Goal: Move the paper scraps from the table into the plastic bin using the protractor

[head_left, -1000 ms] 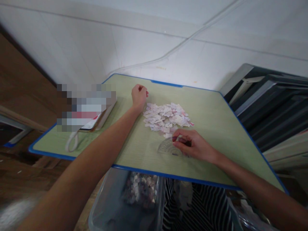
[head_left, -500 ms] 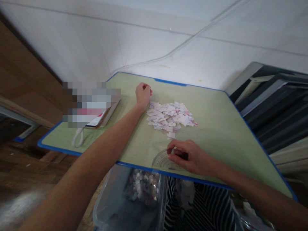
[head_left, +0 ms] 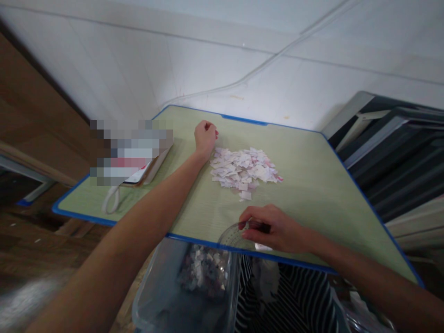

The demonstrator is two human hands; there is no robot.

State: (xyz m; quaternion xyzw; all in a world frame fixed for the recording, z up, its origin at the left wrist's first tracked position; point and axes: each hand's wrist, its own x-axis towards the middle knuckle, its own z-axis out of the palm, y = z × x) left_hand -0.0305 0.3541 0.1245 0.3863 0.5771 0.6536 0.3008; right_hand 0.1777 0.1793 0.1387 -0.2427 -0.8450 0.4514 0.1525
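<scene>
On the pale green table (head_left: 305, 199), small torn pieces of white and pinkish paper (head_left: 244, 167) lie in a loose pile. My left hand (head_left: 206, 137) rests as a loose fist just beyond the pile's left edge, with no object showing in it. Near the table's front edge, my right hand (head_left: 268, 226) is curled, thumb and fingers closing on a clear protractor (head_left: 229, 237). The hand covers the protractor's right part. A small white piece (head_left: 262, 247) shows beneath the thumb, at the table edge.
To the left, a phone (head_left: 138, 173) with a white strap lies partly blurred out. Below the front edge are a clear plastic bin (head_left: 149, 296) holding scraps and a striped bag (head_left: 298, 296). Dark folded panels (head_left: 398, 152) lean at the right; a white wall stands behind.
My right hand has shifted slightly down toward the table's front edge, and the white piece beneath it now shows. The left hand and paper pile look unchanged.
</scene>
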